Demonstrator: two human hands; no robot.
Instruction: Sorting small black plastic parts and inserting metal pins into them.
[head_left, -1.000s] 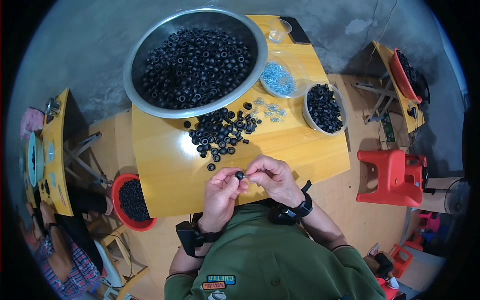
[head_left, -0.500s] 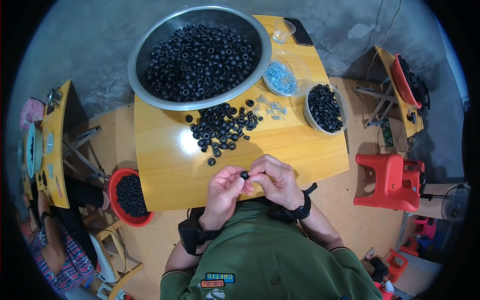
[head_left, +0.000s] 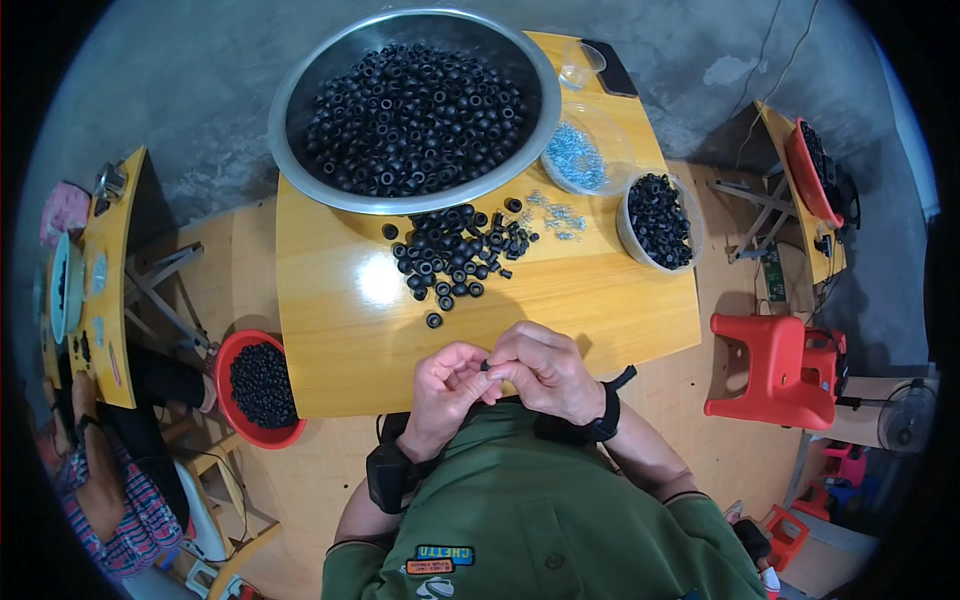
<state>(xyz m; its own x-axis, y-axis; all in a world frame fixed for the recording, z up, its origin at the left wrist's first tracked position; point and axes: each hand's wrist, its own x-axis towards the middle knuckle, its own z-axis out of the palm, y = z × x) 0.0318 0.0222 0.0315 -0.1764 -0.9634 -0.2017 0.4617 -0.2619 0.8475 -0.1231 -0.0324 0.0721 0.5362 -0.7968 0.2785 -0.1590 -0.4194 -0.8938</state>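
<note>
Close to my body, at the table's front edge, my left hand [head_left: 446,396] and my right hand [head_left: 545,376] meet fingertip to fingertip. Pinched between them is a small black cap [head_left: 486,366], mostly covered by the fingers. Beyond my hands lies a loose pile of black caps [head_left: 440,245], some with their round openings up, with smaller black pieces [head_left: 508,240] at its right side. Small clear or silvery springs [head_left: 562,220], too tiny to make out well, are scattered farther right.
A big metal basin [head_left: 283,165] of black caps stands at the back of the table [head_left: 340,360]. Right of it are a clear tub [head_left: 618,150] of bluish bits and a tub [head_left: 634,250] of black pieces. A red basin [head_left: 228,385] and red stool [head_left: 765,370] flank the table; another person [head_left: 120,500] sits left.
My fingers have closed further over the black cap, so less of it shows. Both hands sit slightly lower, and the view has shifted a little.
</note>
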